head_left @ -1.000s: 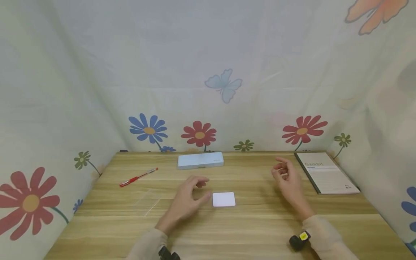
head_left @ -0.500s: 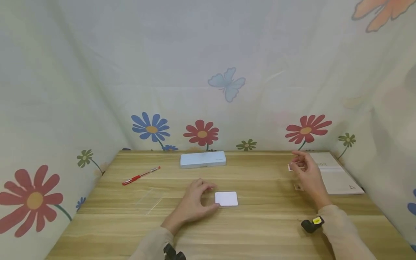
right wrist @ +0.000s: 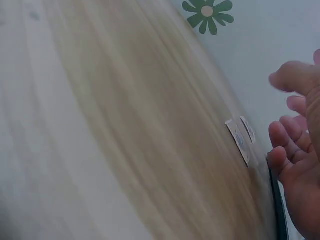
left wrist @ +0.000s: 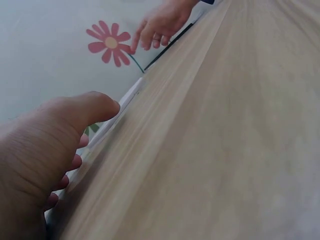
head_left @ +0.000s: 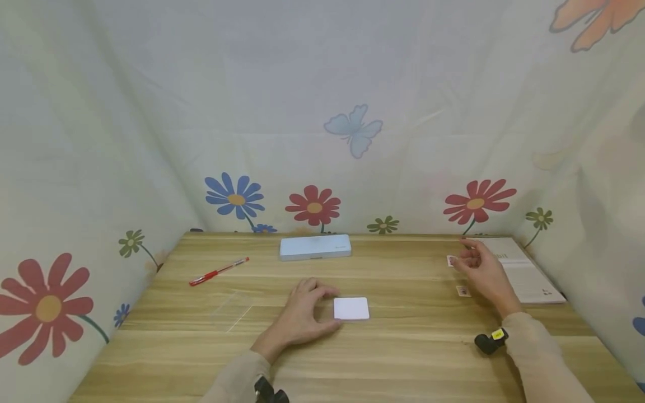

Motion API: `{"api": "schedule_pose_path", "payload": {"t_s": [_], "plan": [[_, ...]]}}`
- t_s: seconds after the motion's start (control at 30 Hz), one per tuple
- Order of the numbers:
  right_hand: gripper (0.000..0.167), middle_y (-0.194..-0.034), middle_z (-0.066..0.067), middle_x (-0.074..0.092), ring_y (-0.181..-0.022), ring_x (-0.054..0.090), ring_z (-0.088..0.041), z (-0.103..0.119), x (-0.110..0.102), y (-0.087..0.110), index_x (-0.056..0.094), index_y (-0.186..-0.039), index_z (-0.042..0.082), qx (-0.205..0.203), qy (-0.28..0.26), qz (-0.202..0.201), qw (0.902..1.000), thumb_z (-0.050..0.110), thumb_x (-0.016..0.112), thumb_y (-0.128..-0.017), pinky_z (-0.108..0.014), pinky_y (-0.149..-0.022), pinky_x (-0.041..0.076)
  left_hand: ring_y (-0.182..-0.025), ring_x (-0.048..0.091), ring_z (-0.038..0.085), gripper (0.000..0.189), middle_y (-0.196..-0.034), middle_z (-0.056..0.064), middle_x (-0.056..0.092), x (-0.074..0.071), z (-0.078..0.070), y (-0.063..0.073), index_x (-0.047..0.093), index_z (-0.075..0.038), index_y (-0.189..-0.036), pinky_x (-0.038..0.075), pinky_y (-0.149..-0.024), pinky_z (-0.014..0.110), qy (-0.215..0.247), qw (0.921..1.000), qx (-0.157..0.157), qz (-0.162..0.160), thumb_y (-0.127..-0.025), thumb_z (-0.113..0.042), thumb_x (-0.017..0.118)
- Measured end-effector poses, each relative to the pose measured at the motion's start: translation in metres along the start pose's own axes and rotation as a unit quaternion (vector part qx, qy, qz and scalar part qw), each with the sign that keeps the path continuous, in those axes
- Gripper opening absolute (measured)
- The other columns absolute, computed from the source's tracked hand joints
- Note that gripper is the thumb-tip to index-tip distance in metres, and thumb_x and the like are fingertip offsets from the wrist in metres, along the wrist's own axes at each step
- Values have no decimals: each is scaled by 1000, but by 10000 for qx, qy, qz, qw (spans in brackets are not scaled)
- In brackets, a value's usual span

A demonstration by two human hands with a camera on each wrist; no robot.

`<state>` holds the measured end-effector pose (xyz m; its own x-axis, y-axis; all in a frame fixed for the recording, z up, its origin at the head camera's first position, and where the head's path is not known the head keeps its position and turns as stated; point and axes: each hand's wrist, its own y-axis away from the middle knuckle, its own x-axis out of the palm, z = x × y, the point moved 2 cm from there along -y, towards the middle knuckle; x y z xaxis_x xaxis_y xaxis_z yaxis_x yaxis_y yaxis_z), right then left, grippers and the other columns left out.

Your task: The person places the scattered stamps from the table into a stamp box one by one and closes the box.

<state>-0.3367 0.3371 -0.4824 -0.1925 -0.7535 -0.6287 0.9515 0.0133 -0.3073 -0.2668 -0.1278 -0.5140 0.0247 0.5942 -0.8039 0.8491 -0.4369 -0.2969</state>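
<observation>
A small white rectangular piece with rounded corners point(head_left: 351, 308) lies flat on the wooden table. My left hand point(head_left: 300, 313) rests beside its left side, thumb and fingers spread apart, the thumb tip right at its near-left corner. In the left wrist view the same white piece point(left wrist: 117, 116) shows edge-on past the thumb point(left wrist: 102, 107). My right hand point(head_left: 486, 275) hovers over the left edge of a notebook point(head_left: 529, 277), fingers loosely bent and holding nothing. Two stamp-like paper pieces, one far point(head_left: 450, 261) and one near point(head_left: 462, 291), lie just left of that hand.
A pale blue pencil case point(head_left: 315, 247) stands at the back of the table. To the left lie a red pen point(head_left: 219, 272) and a thin transparent sheet point(head_left: 232, 311). A floral curtain point(head_left: 262, 101) hangs behind and on both sides.
My right hand has moved right toward the notebook, uncovering the two stamp-like pieces. My left hand has come slightly closer to the white piece. The head view has shifted a little.
</observation>
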Motion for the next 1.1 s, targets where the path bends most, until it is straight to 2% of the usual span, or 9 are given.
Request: {"api": "schedule_pose_path", "payload": {"t_s": [0.13, 0.23, 0.37, 0.53, 0.63, 0.73, 0.87, 0.97, 1.1], "plan": [[63, -114, -22, 63, -93, 59, -18, -4, 2, -3, 52, -155, -9, -139, 336, 300, 9989, 18, 78, -105, -24, -77, 48, -131, 54, 21, 60, -128, -4, 64, 1, 1, 0, 75, -24, -138, 41, -117, 55, -74, 10000, 21, -3, -89, -54, 88], [60, -107, -22, 64, -89, 60, -20, -10, 2, -4, 54, -151, -13, -270, 511, 401, 9975, 11, 79, -102, -26, -75, 49, -131, 54, 21, 59, -128, -3, 64, 1, 0, 0, 75, -23, -138, 41, -116, 55, -36, 10000, 45, 7, -89, -53, 89], [61, -109, -25, 68, -92, 67, -25, -13, 2, -6, 53, -150, -15, -210, 674, 571, 9959, 10, 79, -101, -31, -79, 54, -131, 54, 23, 57, -128, -3, 65, 0, 0, 0, 76, -22, -136, 41, -116, 57, 40, 9999, 103, -33, -89, -50, 90], [65, -118, -33, 70, -105, 71, -42, -12, 2, -11, 48, -154, -16, 76, 768, 847, 9934, 14, 76, -104, -54, -92, 58, -131, 56, 23, 55, -127, -2, 65, -1, -1, 1, 77, -22, -135, 41, -117, 58, 44, 9998, 148, -85, -88, -47, 90], [64, -119, -34, 70, -109, 69, -45, -10, 2, -13, 48, -154, -15, 167, 915, 904, 9915, 15, 75, -105, -63, -96, 56, -130, 55, 24, 56, -128, -2, 65, -1, -2, 0, 76, -22, -137, 40, -117, 57, 11, 9999, 120, -50, -89, -47, 90], [60, -108, -29, 69, -100, 67, -42, -6, 2, -16, 52, -151, -14, 129, 1100, 900, 9898, 15, 75, -104, -59, -89, 56, -130, 54, 24, 57, -128, -2, 63, -2, -2, -1, 75, -23, -139, 40, -117, 57, -97, 9999, 78, -11, -90, -51, 88], [48, -103, -28, 71, -95, 68, -41, -4, 2, -16, 61, -143, -12, -20, 1231, 841, 9888, 13, 74, -104, -59, -85, 56, -130, 54, 23, 57, -127, -2, 62, -2, -2, -2, 75, -24, -139, 41, -116, 56, -187, 9998, 80, -2, -91, -54, 86], [41, -113, -35, 72, -105, 70, -50, -4, 4, -14, 65, -139, -10, -52, 1198, 794, 9896, 13, 73, -105, -67, -92, 56, -129, 54, 23, 57, -127, -2, 62, -1, -2, -2, 75, -24, -138, 41, -115, 57, -176, 9998, 93, -5, -91, -53, 87], [39, -122, -39, 70, -114, 69, -56, -2, 4, -10, 64, -138, -9, 57, 1066, 773, 9913, 12, 72, -106, -70, -97, 55, -130, 54, 23, 57, -127, -2, 63, 0, -1, -1, 76, -23, -138, 41, -115, 56, -211, 9997, 91, 0, -91, -55, 87]]}}
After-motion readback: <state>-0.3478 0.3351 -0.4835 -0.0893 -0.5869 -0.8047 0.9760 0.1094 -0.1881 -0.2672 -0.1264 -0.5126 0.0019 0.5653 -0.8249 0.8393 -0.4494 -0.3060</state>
